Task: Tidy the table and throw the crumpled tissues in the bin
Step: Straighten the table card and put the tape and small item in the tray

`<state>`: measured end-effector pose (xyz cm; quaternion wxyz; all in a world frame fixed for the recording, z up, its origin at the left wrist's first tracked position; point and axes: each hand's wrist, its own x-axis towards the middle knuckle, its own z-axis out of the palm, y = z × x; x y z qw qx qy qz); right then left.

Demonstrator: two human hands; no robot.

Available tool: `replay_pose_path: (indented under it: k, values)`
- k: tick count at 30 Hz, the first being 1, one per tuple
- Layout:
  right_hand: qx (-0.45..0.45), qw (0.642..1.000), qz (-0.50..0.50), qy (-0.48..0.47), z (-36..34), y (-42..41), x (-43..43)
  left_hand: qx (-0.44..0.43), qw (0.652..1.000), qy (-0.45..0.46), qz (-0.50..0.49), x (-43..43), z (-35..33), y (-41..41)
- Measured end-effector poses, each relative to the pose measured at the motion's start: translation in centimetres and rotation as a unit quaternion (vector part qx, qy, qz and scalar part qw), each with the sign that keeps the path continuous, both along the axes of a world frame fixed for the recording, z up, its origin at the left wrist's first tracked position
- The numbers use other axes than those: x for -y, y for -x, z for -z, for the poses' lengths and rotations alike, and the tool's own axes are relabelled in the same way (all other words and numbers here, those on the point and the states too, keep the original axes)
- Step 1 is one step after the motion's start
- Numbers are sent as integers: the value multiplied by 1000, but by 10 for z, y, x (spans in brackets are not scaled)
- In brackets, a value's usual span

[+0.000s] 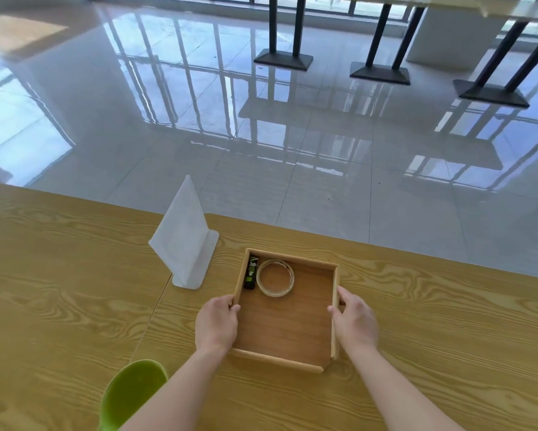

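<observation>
Wooden table (74, 275): both hands' fingers grip the tray (287, 328) walls, white sign stand (185, 244) just beside.

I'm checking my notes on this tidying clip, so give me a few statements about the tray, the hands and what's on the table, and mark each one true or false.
1. Both hands hold the wooden tray by its side walls. True: the left hand is on the left wall, the right hand on the right.
2. The tray holds a tape roll and a small black item. True.
3. The tape roll lies in the tray's near corner. False: it lies at the far left end, beside the black item.
4. The white sign stand lies flat. False: it stands upright, left of the tray.
5. Crumpled tissues sit on the table. False: none are visible.
</observation>
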<state>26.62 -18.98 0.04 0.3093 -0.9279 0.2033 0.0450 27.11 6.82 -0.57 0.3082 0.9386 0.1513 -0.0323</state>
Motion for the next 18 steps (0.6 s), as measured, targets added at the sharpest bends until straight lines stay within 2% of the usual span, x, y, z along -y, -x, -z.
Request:
replay_pose_path:
  k: [11, 18]
  values:
    - [15, 1000, -12, -2, 4, -32, -29, -7, 999, 19, -42, -28, 2, -28]
    - [25, 1000, -11, -5, 8, -43, -45, -15, 999, -9, -50, -38, -1, -44]
